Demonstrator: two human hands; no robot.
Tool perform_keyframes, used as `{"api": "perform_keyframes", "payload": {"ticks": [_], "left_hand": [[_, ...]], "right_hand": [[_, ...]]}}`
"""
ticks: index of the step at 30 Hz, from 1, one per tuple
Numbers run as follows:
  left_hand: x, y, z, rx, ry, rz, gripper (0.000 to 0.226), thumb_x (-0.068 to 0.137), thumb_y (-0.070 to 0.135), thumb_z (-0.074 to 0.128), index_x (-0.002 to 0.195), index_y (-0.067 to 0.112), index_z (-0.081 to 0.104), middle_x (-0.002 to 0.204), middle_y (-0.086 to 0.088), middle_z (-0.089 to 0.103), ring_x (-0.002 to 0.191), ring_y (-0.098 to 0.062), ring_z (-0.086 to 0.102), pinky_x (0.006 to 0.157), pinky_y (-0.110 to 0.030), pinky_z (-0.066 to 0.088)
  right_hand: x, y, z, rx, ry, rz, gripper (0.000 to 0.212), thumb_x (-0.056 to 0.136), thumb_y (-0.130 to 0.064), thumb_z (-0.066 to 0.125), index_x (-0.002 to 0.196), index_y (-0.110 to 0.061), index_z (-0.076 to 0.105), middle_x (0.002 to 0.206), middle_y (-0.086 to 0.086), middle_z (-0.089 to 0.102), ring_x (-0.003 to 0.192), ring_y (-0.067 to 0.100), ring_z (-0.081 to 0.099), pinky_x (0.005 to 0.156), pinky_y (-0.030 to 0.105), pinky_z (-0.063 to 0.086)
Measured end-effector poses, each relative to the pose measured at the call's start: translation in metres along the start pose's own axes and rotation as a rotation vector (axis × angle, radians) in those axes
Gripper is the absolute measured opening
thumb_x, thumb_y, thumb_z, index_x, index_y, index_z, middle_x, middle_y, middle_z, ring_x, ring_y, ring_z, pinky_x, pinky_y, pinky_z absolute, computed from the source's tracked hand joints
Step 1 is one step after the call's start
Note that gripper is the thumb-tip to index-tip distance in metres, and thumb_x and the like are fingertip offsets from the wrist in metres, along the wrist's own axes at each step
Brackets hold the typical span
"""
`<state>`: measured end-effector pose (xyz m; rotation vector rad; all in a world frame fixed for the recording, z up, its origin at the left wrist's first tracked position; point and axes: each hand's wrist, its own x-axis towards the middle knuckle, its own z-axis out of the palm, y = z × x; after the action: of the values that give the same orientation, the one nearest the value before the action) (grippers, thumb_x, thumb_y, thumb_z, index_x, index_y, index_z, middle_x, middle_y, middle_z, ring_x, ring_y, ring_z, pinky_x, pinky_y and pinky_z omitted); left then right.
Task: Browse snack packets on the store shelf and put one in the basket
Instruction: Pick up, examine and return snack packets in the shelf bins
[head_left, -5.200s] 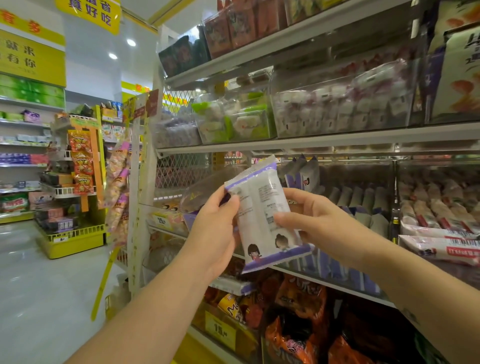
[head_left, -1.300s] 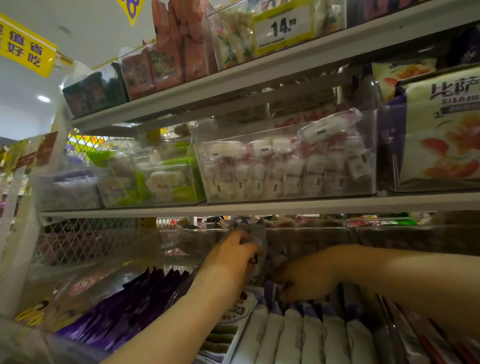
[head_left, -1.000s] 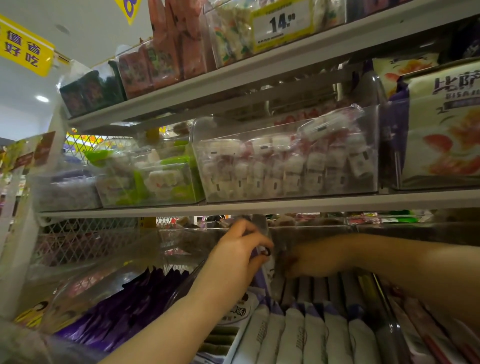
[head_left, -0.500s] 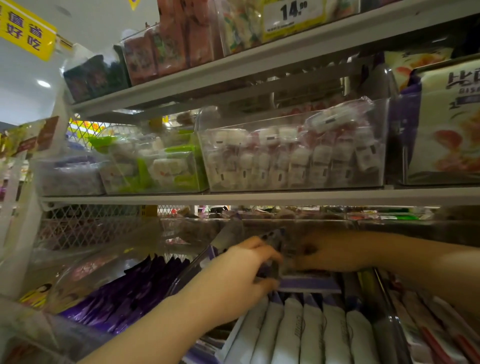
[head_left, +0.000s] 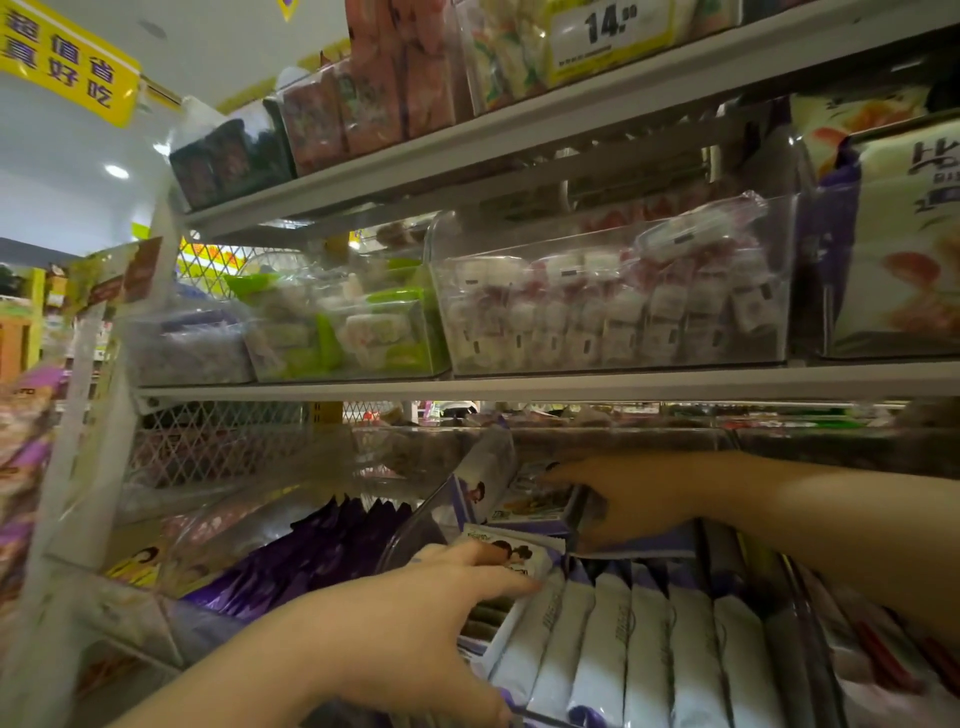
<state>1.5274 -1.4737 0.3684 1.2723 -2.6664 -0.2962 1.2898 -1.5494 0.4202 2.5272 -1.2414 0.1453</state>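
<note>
overall: dim and warm-tinted under the shelves, brighter at upper left
source: 1 round ceiling light (head_left: 116, 170) seen upper left; mesh back panel (head_left: 223, 260) backlit from the aisle
shadows: lower recess darkened, right hand (head_left: 631, 501) shaded
glare: pale reflections smeared on the clear bin (head_left: 613, 291) front
blur: left hand (head_left: 410, 618) and left border softened
distortion: shelf edges (head_left: 519, 387) bowed toward the frame edges

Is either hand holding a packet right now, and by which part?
The right hand pinches the flat white-and-purple snack packet by its right end. The left hand holds nothing; its straight fingers touch a second packet.
</note>
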Motion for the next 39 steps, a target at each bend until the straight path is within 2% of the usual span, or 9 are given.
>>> {"api": "perform_keyframes", "payload": {"ticks": [5,10,16,20,24,29,32,35,39], "left_hand": [[0.005,-0.007,0.002,-0.251,0.228,0.006,0.064,0.06,0.049,0.054,0.123,0.06,0.049,0.134,0.039,0.036,0.127,0.016,0.036,0.106,-0.023,0.04],[0.019,-0.009,0.003,-0.622,0.556,-0.036,0.045,0.06,0.04,0.057,0.103,0.044,0.068,0.099,0.019,0.072,0.091,0.003,0.065,0.073,-0.016,0.053],[0.042,-0.003,0.003,-0.899,0.714,0.043,0.022,0.092,0.031,0.056,0.111,0.038,0.065,0.109,0.022,0.066,0.102,0.004,0.061,0.079,-0.013,0.046],[0.075,0.012,0.011,-0.953,0.733,0.105,0.01,0.092,0.037,0.057,0.086,0.041,0.063,0.075,0.033,0.068,0.073,0.017,0.062,0.055,0.0,0.041],[0.112,0.022,0.029,-0.911,0.775,0.086,0.018,0.093,0.036,0.056,0.077,0.038,0.066,0.073,0.021,0.069,0.073,0.006,0.063,0.063,-0.005,0.043],[0.133,0.029,0.029,-0.813,0.729,0.12,0.014,0.089,0.052,0.051,0.087,0.042,0.06,0.079,0.026,0.066,0.074,0.022,0.056,0.059,0.003,0.038],[0.136,0.034,0.033,-0.715,0.649,0.155,0.015,0.086,0.054,0.059,0.1,0.049,0.058,0.098,0.029,0.066,0.094,0.013,0.058,0.072,0.0,0.041],[0.135,0.031,0.039,-0.56,0.629,0.178,0.057,0.079,0.044,0.074,0.128,0.045,0.045,0.131,0.017,0.052,0.12,0.0,0.049,0.096,-0.013,0.041],[0.13,0.027,0.04,-0.462,0.667,0.185,0.066,0.087,0.031,0.068,0.138,0.044,0.03,0.136,0.022,0.038,0.124,0.006,0.034,0.096,-0.009,0.029]], "right_hand": [[0.009,-0.011,-0.005,-0.136,-0.085,-0.08,0.049,0.091,-0.037,0.056,0.139,-0.034,0.046,0.138,-0.008,0.053,0.121,0.013,0.05,0.105,0.03,0.04],[0.001,-0.013,-0.004,-0.294,0.057,-0.099,0.032,0.097,-0.032,0.047,0.126,-0.022,0.057,0.124,0.001,0.061,0.109,0.019,0.057,0.098,0.032,0.045],[-0.021,-0.003,-0.007,-0.436,0.07,-0.082,0.031,0.097,-0.028,0.044,0.125,-0.021,0.057,0.123,0.004,0.061,0.112,0.025,0.059,0.094,0.04,0.048],[-0.05,0.009,-0.015,-0.419,0.056,0.001,0.035,0.098,-0.028,0.042,0.132,-0.031,0.048,0.133,-0.005,0.056,0.114,0.015,0.057,0.096,0.033,0.048],[-0.066,0.01,-0.028,-0.306,-0.008,0.088,0.043,0.093,-0.04,0.049,0.136,-0.036,0.044,0.134,-0.01,0.054,0.109,0.01,0.056,0.097,0.031,0.047],[-0.068,0.014,-0.036,-0.276,-0.122,0.204,0.06,0.071,-0.063,0.067,0.12,-0.031,0.055,0.115,-0.006,0.061,0.099,0.016,0.059,0.086,0.032,0.052],[-0.066,0.015,-0.028,-0.327,-0.135,0.223,0.075,0.066,-0.057,0.073,0.129,-0.024,0.05,0.121,0.004,0.059,0.107,0.027,0.058,0.089,0.038,0.048],[-0.067,0.017,-0.025,-0.287,-0.034,0.195,0.07,0.068,-0.052,0.074,0.128,-0.029,0.048,0.123,-0.001,0.058,0.105,0.022,0.058,0.086,0.034,0.051],[-0.066,0.015,-0.024,-0.302,0.089,0.158,0.066,0.073,-0.044,0.073,0.13,-0.031,0.043,0.126,-0.003,0.054,0.107,0.02,0.057,0.086,0.032,0.051]]}}
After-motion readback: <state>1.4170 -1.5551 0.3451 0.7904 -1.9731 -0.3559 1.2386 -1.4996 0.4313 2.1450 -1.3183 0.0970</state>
